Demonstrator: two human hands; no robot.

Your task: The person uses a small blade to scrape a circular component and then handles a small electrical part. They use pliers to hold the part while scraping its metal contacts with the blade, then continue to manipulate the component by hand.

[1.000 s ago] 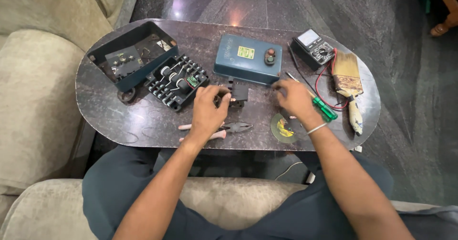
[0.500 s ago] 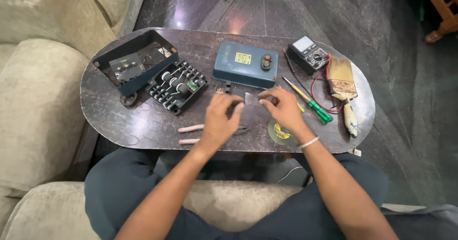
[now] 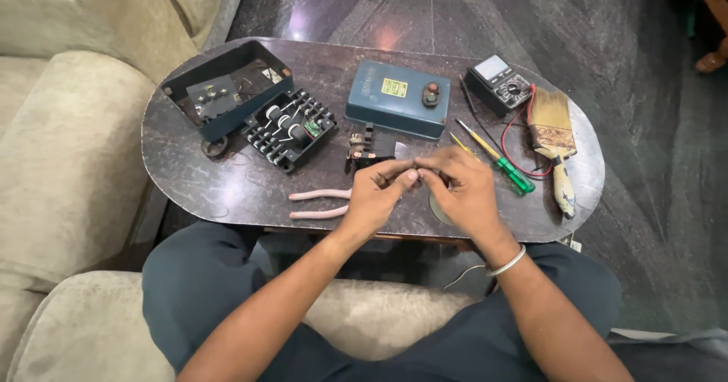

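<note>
While both hands sit low over the near edge of the dark oval table (image 3: 189, 177), the left hand (image 3: 377, 194) and right hand (image 3: 462, 192) meet fingertip to fingertip, and the fingers look pinched together around something tiny between them, but it's too small to tell what it actually is. Right behind the left hand there's a small black part with a red bit (image 3: 369, 147) lying on the tabletop, just beside the fingers but not touching as far as I can see. Pink-handled pliers (image 3: 318, 203) lie to the left of the left hand, handles pointing away from it, jaws hidden under the wrist. Under the right hand a round disc-like thing (image 3: 436, 209) peeks out, mostly covered. Further back, in the middle, sits a closed blue-green box with a yellow label and a red button (image 3: 398, 97). To its left there's a black block with rows of terminals (image 3: 290, 128), and beyond that an open dark tray-like housing (image 3: 227, 86) with parts inside. On the right side: a green-handled screwdriver (image 3: 497, 158) lying diagonally, a multimeter (image 3: 500, 84) with red leads (image 3: 509, 135), and a worn paintbrush (image 3: 555, 143) near the right end. Beige sofa cushions (image 3: 68, 154) sit left of the table, and the right wrist has a silver bangle (image 3: 506, 261) on it
</note>
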